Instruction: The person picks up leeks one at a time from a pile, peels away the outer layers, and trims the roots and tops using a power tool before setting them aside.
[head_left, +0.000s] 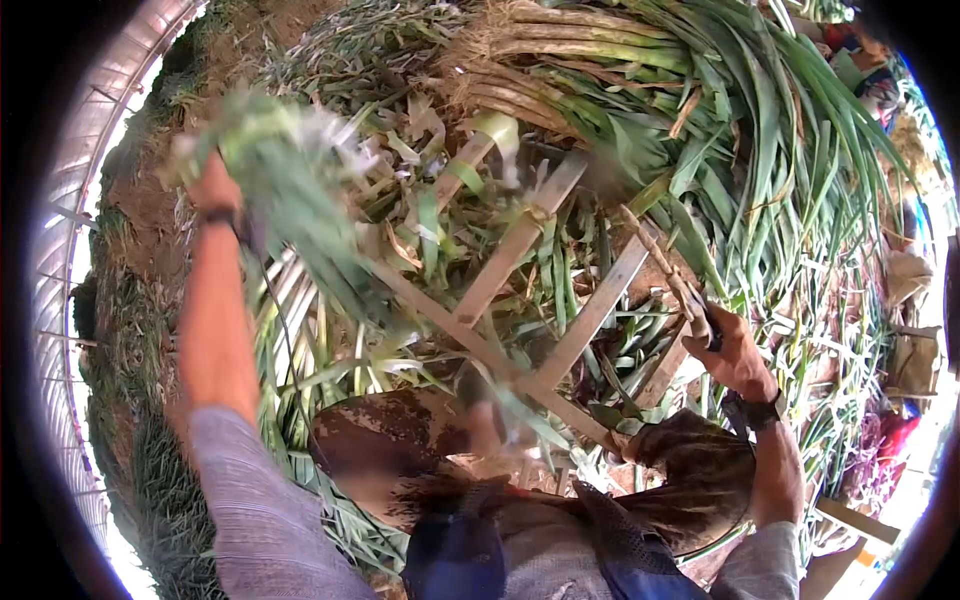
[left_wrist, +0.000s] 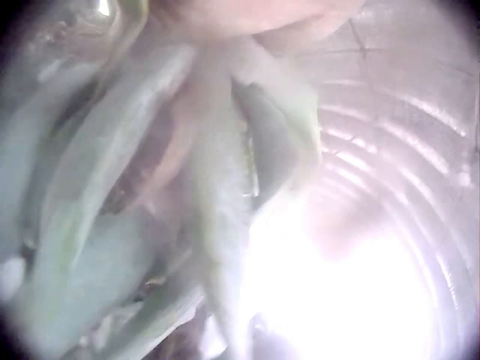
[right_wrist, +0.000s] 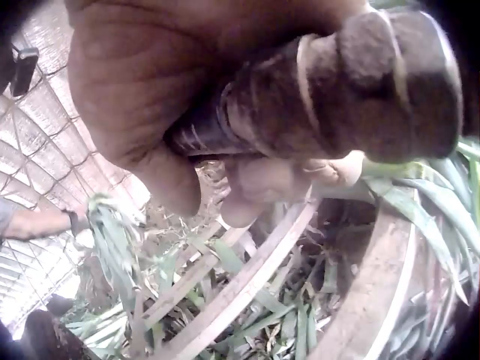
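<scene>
My left hand (head_left: 215,185), raised at the left of the head view, grips a bundle of green leafy stalks (head_left: 310,220), blurred there; the leaves (left_wrist: 217,187) hang below the hand (left_wrist: 255,15) in the left wrist view. The right hand (head_left: 735,352) is curled round a knobbly brown stick-like handle (head_left: 680,285) pointing up and left; close up, the dark ringed handle (right_wrist: 337,90) lies across the palm of the hand (right_wrist: 165,75). What its far end is, I cannot tell. Below and between the hands lies a wooden slatted frame (head_left: 510,265).
A large pile of long green stalks with roots (head_left: 590,50) lies at the top right. Pale stalks (head_left: 290,320) lie left of the frame. Loose leaf scraps (head_left: 420,230) cover the ground. My knees (head_left: 385,440) are beside the frame's near edge.
</scene>
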